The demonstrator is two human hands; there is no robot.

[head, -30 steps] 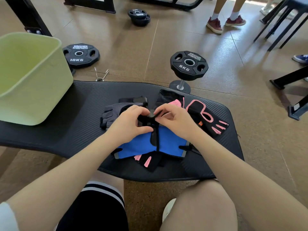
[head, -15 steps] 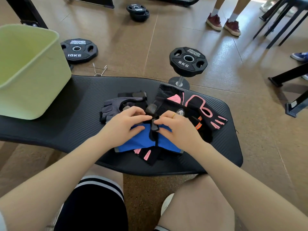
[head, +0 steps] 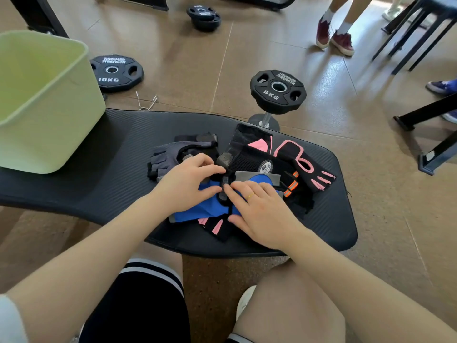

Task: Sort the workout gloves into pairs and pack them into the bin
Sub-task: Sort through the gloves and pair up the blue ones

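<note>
I see both hands on the blue gloves (head: pixel 197 209), which lie on top of the glove heap on the black bench (head: pixel 118 134). My left hand (head: pixel 184 185) pinches the black strap (head: pixel 223 184) over them; my right hand (head: pixel 263 211) presses flat on the blue fabric, fingers extended. Behind the blue gloves lie a grey glove (head: pixel 168 157) and black-and-pink gloves (head: pixel 299 159). The green bin (head: pixel 47 100) stands on the bench, well left of the blue gloves.
</note>
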